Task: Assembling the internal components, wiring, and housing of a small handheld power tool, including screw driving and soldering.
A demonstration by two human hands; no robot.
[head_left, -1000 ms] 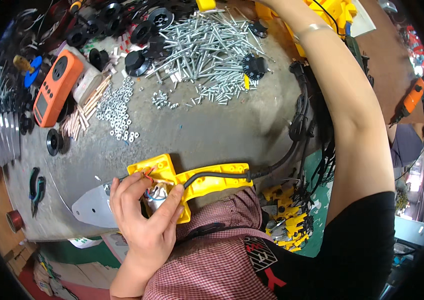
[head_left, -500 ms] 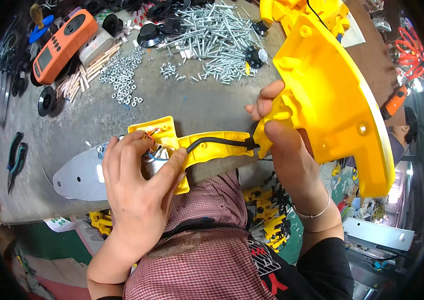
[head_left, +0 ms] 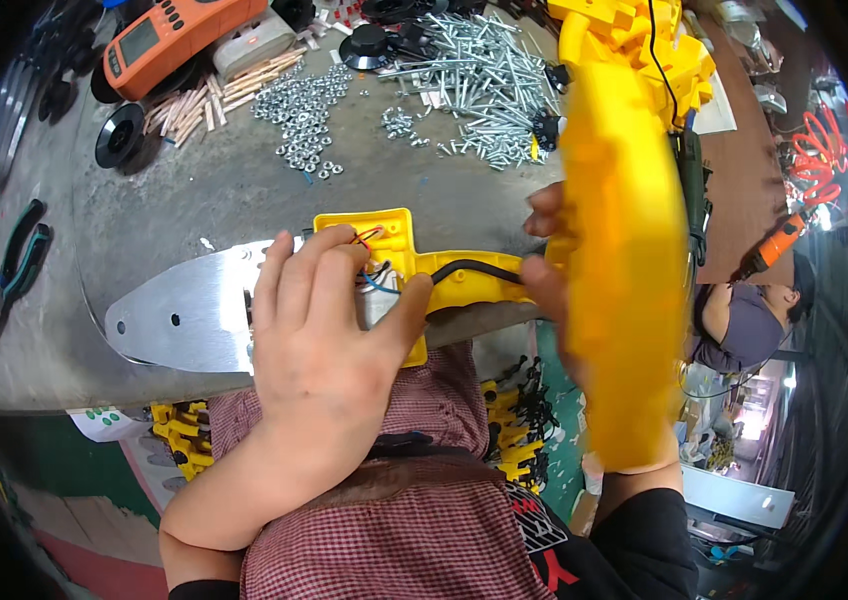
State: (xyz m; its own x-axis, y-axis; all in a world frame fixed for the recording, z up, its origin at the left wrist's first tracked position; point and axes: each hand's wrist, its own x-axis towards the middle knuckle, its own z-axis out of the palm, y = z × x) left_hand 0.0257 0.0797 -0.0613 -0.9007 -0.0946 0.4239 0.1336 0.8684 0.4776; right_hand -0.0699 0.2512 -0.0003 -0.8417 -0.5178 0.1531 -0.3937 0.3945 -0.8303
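Observation:
On the near edge of the bench lies a yellow plastic housing half (head_left: 391, 226) with a slim handle and a flat metal plate (head_left: 189, 318) reaching out to the left. My left hand (head_left: 329, 345) grips over its middle, thumb to the right and fingers bent across the wires (head_left: 376, 278). A black cable (head_left: 471, 267) runs along the handle. At the handle's end, my right hand (head_left: 548, 288) holds a larger yellow shell (head_left: 626, 270), turned edge-on and smeared by motion. That shell hides most of the right hand.
Pliers (head_left: 22, 265) lie at the left. Farther back are a black spool (head_left: 121, 136), an orange meter (head_left: 166, 42), nuts (head_left: 302, 115) and long screws (head_left: 492, 88). Yellow parts (head_left: 679, 70) pile up at back right. An orange tool (head_left: 776, 245) and another person (head_left: 744, 318) are rightward.
The large yellow shell has swung from showing its hollow inside to standing edge-on, its bulk shifting left. My left hand stays on the housing. The whole view has shifted somewhat.

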